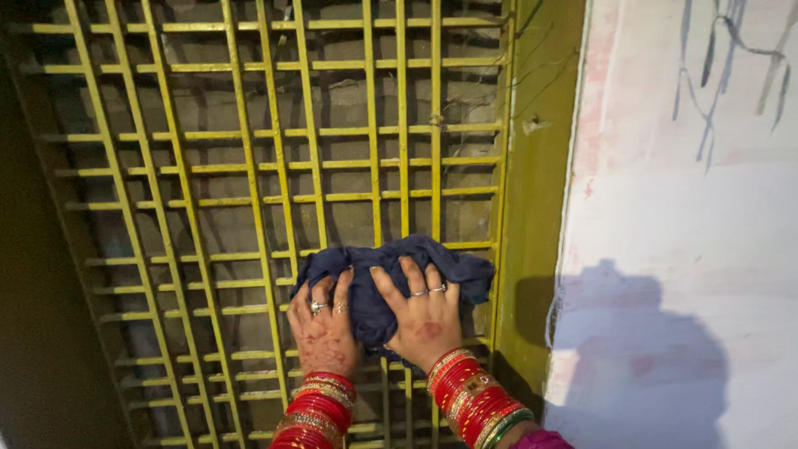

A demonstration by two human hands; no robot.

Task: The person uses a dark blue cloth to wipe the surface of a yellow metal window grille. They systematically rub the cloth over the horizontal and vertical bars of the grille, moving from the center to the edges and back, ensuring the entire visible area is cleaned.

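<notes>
A crumpled dark blue cloth (376,264) is pressed against a yellow metal window grille (249,158). Both of my hands lie flat on it. My left hand (322,324) covers the cloth's left part, fingers spread, with rings on it. My right hand (422,318) presses the cloth's middle and right part, also ringed. Both wrists carry stacks of red and gold bangles. The cloth sits near the grille's lower right corner, close to the frame.
An olive-green frame post (536,191) runs down the grille's right side. Right of it is a whitish-pink wall (682,208) with blue scribbles and my shadow low down. Behind the bars is a grey surface. The far left is dark.
</notes>
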